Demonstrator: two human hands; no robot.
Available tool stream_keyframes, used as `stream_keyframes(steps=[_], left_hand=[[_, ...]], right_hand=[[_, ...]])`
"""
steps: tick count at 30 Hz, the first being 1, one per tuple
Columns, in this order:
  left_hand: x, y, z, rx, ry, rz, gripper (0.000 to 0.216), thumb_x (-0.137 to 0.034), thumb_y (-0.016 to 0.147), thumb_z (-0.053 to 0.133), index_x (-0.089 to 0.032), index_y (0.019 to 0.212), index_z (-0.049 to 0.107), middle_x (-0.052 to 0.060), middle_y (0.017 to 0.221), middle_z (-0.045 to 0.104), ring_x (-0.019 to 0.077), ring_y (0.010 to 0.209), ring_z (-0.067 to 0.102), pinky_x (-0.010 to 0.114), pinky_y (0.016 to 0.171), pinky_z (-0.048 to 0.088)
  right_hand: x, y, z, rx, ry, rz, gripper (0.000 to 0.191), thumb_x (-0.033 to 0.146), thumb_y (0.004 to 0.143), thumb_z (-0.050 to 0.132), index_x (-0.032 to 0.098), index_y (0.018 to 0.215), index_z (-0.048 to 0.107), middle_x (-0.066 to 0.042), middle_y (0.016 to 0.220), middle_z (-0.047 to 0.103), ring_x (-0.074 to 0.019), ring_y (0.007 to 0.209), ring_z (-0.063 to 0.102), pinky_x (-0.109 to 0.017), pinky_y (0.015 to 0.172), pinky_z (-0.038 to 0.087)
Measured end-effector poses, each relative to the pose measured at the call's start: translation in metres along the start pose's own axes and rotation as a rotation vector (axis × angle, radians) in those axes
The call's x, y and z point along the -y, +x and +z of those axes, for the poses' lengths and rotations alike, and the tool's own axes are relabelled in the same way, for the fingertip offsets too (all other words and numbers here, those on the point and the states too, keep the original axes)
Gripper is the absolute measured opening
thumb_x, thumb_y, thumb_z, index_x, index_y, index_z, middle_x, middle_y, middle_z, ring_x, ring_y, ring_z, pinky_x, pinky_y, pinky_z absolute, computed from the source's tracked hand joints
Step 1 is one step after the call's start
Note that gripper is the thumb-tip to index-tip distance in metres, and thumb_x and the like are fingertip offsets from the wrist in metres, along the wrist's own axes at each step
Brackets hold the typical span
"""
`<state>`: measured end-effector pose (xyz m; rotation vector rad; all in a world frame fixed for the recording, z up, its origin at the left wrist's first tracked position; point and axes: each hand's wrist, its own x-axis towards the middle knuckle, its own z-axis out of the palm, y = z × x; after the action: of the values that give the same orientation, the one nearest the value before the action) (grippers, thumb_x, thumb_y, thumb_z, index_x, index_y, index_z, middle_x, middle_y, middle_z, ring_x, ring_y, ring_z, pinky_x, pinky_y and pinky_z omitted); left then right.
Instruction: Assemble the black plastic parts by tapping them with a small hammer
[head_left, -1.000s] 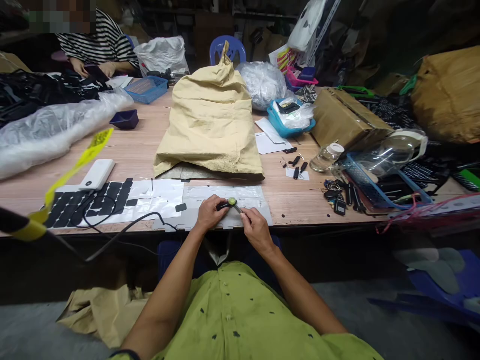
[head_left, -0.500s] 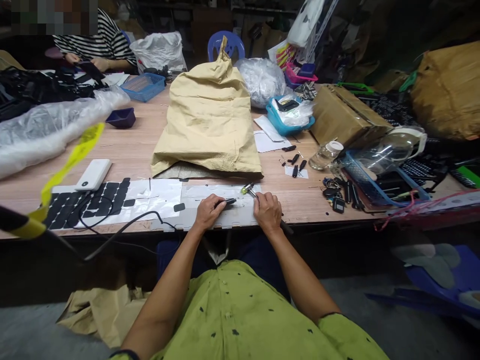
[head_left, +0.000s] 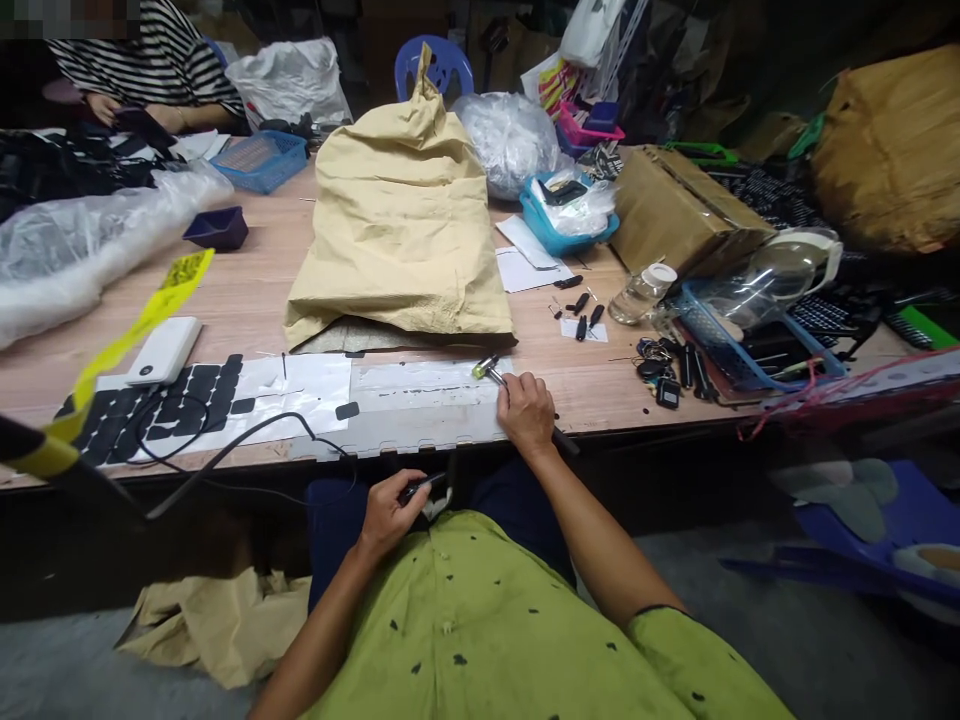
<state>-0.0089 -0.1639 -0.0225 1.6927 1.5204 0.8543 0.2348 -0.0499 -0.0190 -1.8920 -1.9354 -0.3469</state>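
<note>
The table ends in a front edge that runs level just below the right hand. Under that edge lies dark open room down to the person's lap. On top, a grey sheet fills the strip between the edge and the paper sack, which stands at 11 o'clock from the right hand. Bare wood stretches toward 3 o'clock until a cluster of keys, well apart at 2 o'clock. A black cable loops over the edge at 9 o'clock.

The right hand rests on the sheet's right end, fingers curled tight around a small hammer. The hammer's yellow-green head points out at 10 o'clock and touches the sheet, and its dark handle sticks out past the table edge at 4 o'clock.

The left hand hangs below the edge, at 7 o'clock from the right hand. Its fingertips are pressed together on a slim black piece, which juts toward 2 o'clock, just under the table's lip and apart from the hammer.
</note>
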Motion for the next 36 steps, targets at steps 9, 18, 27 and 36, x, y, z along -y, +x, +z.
stream_keyframes(steps=[9, 18, 27, 36], left_hand=[[0.017, 0.025, 0.009, 0.303, 0.171, -0.134, 0.021, -0.041, 0.078, 0.065, -0.024, 0.087, 0.074, 0.0, 0.054, 0.062, 0.0187, 0.052, 0.059, 0.026, 0.046, 0.037], [-0.061, 0.152, -0.006, 0.1, 0.128, -0.013, 0.025, -0.039, 0.086, 0.058, -0.02, 0.093, 0.074, 0.003, 0.071, 0.071, 0.0202, 0.069, 0.065, 0.029, 0.063, 0.049], [-0.062, 0.259, 0.024, -0.257, 0.353, -0.349, 0.017, -0.025, 0.075, 0.07, -0.013, 0.085, 0.071, 0.024, 0.101, 0.071, 0.0408, 0.102, 0.068, 0.046, 0.079, 0.051], [-0.044, 0.236, 0.0, -0.238, 0.377, -0.239, 0.012, -0.027, 0.074, 0.07, -0.017, 0.08, 0.071, 0.015, 0.086, 0.072, 0.0352, 0.089, 0.068, 0.041, 0.072, 0.051]], right_hand=[[0.001, 0.001, -0.002, 0.019, 0.013, 0.011, 0.022, 0.02, 0.093, 0.048, 0.019, 0.105, 0.067, -0.009, 0.09, 0.056, -0.0235, 0.086, 0.044, -0.033, 0.07, 0.033], [0.003, 0.001, -0.005, 0.04, 0.034, 0.01, 0.022, 0.019, 0.093, 0.048, 0.019, 0.106, 0.067, -0.009, 0.09, 0.056, -0.0242, 0.087, 0.045, -0.033, 0.07, 0.033], [0.009, -0.001, -0.007, 0.023, 0.012, 0.0, 0.021, 0.02, 0.093, 0.049, 0.02, 0.103, 0.067, -0.008, 0.089, 0.057, -0.0236, 0.085, 0.045, -0.033, 0.072, 0.033], [0.012, 0.0, -0.009, 0.045, 0.021, 0.022, 0.02, 0.02, 0.094, 0.048, 0.02, 0.101, 0.067, -0.008, 0.089, 0.057, -0.0239, 0.086, 0.045, -0.033, 0.072, 0.033]])
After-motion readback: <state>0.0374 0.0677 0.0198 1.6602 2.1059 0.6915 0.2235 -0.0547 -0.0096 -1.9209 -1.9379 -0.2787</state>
